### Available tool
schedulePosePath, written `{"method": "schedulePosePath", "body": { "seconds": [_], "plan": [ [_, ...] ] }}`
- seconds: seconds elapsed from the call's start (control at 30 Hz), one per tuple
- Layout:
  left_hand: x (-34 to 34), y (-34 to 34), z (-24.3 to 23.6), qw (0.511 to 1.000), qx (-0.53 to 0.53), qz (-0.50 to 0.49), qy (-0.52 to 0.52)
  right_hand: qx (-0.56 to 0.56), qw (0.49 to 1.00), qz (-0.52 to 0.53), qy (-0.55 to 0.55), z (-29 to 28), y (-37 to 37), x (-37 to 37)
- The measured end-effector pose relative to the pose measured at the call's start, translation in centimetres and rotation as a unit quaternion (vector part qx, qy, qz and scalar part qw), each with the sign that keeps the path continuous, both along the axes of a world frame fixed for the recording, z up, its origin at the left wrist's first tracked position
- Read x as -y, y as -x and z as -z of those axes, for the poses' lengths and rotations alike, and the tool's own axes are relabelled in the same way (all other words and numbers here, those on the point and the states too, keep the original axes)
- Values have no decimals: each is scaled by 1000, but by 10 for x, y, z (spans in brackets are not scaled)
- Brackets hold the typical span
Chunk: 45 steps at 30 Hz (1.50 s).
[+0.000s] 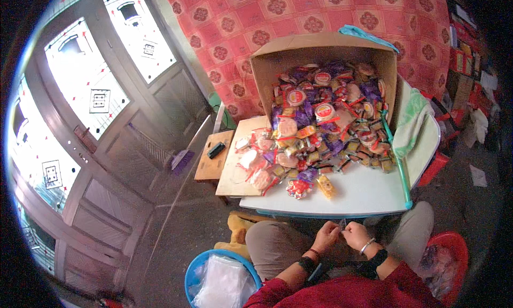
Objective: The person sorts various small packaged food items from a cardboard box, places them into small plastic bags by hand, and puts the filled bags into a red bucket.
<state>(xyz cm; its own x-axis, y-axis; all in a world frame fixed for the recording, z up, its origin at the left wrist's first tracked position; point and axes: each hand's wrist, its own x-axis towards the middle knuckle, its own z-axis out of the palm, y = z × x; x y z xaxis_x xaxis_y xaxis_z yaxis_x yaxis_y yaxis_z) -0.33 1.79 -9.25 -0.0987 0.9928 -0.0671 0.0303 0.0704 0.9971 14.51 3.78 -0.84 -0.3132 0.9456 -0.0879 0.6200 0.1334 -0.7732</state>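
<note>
Over my lap, my left hand (326,236) and my right hand (356,235) meet with fingers pinched together. Between the fingertips shows a bit of thin, see-through plastic, apparently a clear plastic bag (342,223); most of it is hidden by the hands. Just beyond them is the white tabletop (342,202). Near its front edge lie a yellow wrapped snack (325,186) and a red-and-white wrapped candy (299,189). Behind these, a heap of individually wrapped snacks (326,113) spills out of a cardboard box (262,67) tipped on its side.
A blue tub (191,280) of clear plastic bags (222,284) stands by my left leg. To my right is a red basin (462,260) holding plastic packages. A green stick (404,180) and a green towel (414,121) lie along the table's right side. A wooden stool (206,169) bears a black object.
</note>
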Motion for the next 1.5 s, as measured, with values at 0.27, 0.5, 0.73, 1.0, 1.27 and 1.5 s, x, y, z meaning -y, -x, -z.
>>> {"method": "schedulePosePath", "body": {
  "seconds": [0.27, 0.5, 0.73, 1.0, 1.27, 1.5],
  "plan": [
    [7, -1, -61, 989, 123, 50, 62, 47, 998, -32, 2, 0, 1, -3],
    [14, 3, -88, 978, 176, 6, 108, -31, 997, -67, 9, -58, 7, -18],
    [11, -2, -81, 977, 195, 13, 89, 6, 971, 6, -239, -62, 14, -98],
    [11, 1, -87, 968, 215, 20, 129, 197, 944, -17, -265, -59, 57, -155],
    [10, 1, -85, 988, 139, 6, 72, 227, 937, -47, -261, -69, 42, -133],
    [10, 0, -93, 988, 121, 17, 98, 168, 957, -10, -236, -72, 20, -99]
  ]
}}
